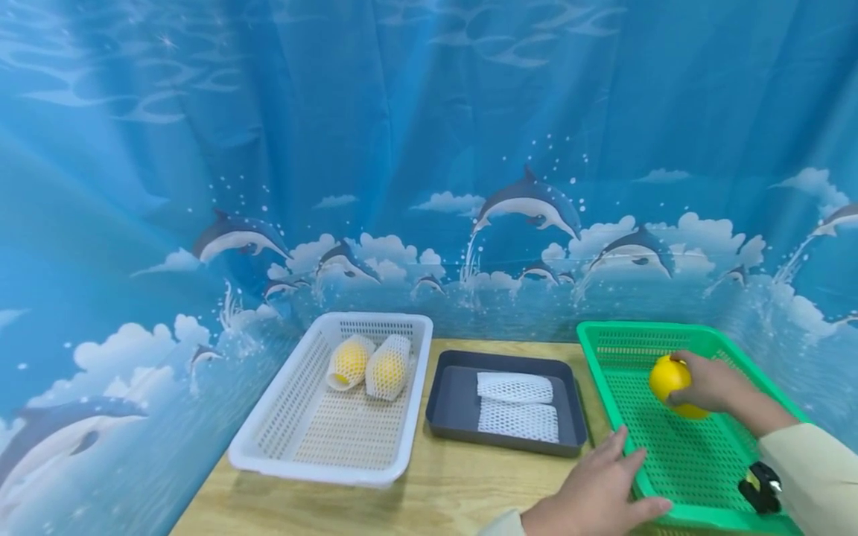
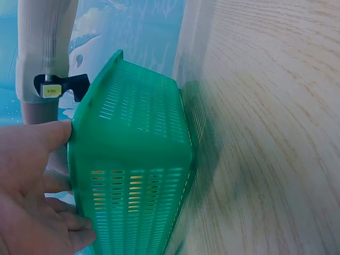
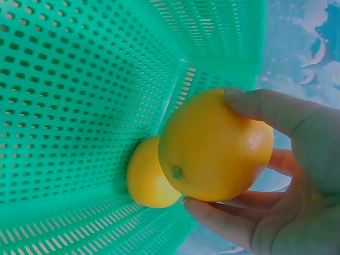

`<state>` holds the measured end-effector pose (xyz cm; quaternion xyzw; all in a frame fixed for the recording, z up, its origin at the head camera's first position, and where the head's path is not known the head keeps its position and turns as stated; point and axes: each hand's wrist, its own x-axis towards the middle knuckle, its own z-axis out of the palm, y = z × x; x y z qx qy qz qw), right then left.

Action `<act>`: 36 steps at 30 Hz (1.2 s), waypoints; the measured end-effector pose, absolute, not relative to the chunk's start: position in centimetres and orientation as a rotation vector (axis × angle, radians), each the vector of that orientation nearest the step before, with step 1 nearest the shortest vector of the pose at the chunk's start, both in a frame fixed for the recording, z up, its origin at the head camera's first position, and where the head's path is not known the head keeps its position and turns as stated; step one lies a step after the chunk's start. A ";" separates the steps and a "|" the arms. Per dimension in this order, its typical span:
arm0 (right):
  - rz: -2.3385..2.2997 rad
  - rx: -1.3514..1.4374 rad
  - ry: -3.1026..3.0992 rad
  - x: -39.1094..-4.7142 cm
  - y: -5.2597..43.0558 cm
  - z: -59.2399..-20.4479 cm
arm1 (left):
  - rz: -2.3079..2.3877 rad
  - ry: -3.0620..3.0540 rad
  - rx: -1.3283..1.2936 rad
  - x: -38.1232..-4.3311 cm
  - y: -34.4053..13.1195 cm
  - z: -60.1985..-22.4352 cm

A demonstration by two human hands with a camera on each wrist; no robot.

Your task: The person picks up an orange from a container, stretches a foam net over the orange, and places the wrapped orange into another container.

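My right hand (image 1: 716,383) grips an orange (image 1: 666,378) between thumb and fingers, inside the green basket (image 1: 677,461). In the right wrist view, the thumb lies on one side of this orange (image 3: 212,151), the fingers on the other, and its small green stem end shows. A second orange (image 3: 151,178) sits in the basket, partly hidden behind the held one. Over the basket's near-left rim, my left hand (image 1: 596,487) is spread with fingers extended and nothing in it. In the left wrist view, the left hand's thumb and fingers are at the green rim (image 2: 79,154).
On the wooden table (image 1: 462,491), a white basket (image 1: 318,470) at the left holds two oranges in foam net sleeves (image 1: 389,368). Between the baskets, a dark grey tray (image 1: 456,417) carries two flat white foam nets (image 1: 516,420). Behind hangs a blue dolphin curtain (image 1: 415,149).
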<state>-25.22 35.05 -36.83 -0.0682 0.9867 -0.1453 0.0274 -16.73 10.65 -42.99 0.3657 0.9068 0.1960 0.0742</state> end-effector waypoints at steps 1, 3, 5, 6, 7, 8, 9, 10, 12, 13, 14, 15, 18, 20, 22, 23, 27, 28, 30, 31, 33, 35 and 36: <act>-0.446 -0.215 3.051 -25.1 35.0 -36.6 | 0.586 2.730 1.100 -16.7 10.7 -43.0; -0.434 -0.223 3.056 -24.8 34.8 -36.3 | 0.577 2.749 1.106 -16.6 10.6 -43.0; -0.423 -0.235 3.066 -24.6 34.7 -36.1 | 0.572 2.759 1.106 -16.6 10.6 -43.0; -0.423 -0.241 3.071 -24.5 34.6 -36.0 | 0.568 2.763 1.103 -16.5 10.7 -43.0; -0.422 -0.253 3.076 -24.4 34.6 -36.0 | 0.565 2.767 1.101 -16.5 10.7 -43.0; -0.423 -0.265 3.084 -24.3 34.6 -36.0 | 0.562 2.768 1.100 -16.5 10.7 -43.0; -0.425 -0.271 3.095 -24.2 34.5 -36.0 | 0.561 2.767 1.098 -16.5 10.7 -43.0; -0.429 -0.280 3.107 -24.0 34.5 -36.0 | 0.561 2.763 1.096 -16.5 10.7 -43.0; -0.446 -0.299 3.124 -23.6 34.4 -36.1 | 0.564 2.750 1.088 -16.5 10.8 -43.0; -0.455 -0.313 3.134 -23.4 34.3 -36.2 | 0.567 2.742 1.086 -16.5 10.8 -43.0; -0.465 -0.318 3.142 -23.2 34.2 -36.2 | 0.572 2.729 1.080 -16.6 10.8 -42.9; -0.470 -0.334 3.150 -23.0 34.2 -36.2 | 0.578 2.718 1.074 -16.6 10.7 -42.9; -0.494 -0.355 3.159 -22.6 34.0 -36.2 | 0.587 2.703 1.074 -16.7 10.7 -43.0; -0.508 -0.355 3.155 -22.4 33.9 -36.2 | 0.594 2.703 1.085 -16.7 10.6 -43.1; -0.535 -0.347 3.153 -22.2 33.8 -36.2 | 0.599 2.710 1.102 -16.7 10.5 -43.2; -0.547 -0.344 3.151 -22.0 33.8 -36.2 | 0.604 2.711 1.112 -16.7 10.4 -43.3; -0.607 -0.332 3.142 -21.3 34.0 -36.4 | 0.625 2.692 1.125 -16.9 10.3 -43.4; -0.622 -0.325 3.139 -21.1 34.1 -36.5 | 0.629 2.684 1.126 -16.9 10.3 -43.5; -0.655 -0.315 3.131 -20.8 34.1 -36.8 | 0.638 2.666 1.119 -17.1 10.2 -43.5; -0.676 -0.316 3.126 -20.6 34.1 -37.0 | 0.640 2.657 1.115 -17.1 10.2 -43.5; -0.713 -0.303 3.121 -20.2 34.0 -37.3 | 0.642 2.645 1.113 -17.2 10.2 -43.5; -0.747 -0.292 3.115 -19.9 33.9 -37.5 | 0.640 2.647 1.118 -17.2 10.1 -43.5; -0.761 -0.287 3.113 -19.8 33.8 -37.6 | 0.641 2.650 1.119 -17.2 10.1 -43.5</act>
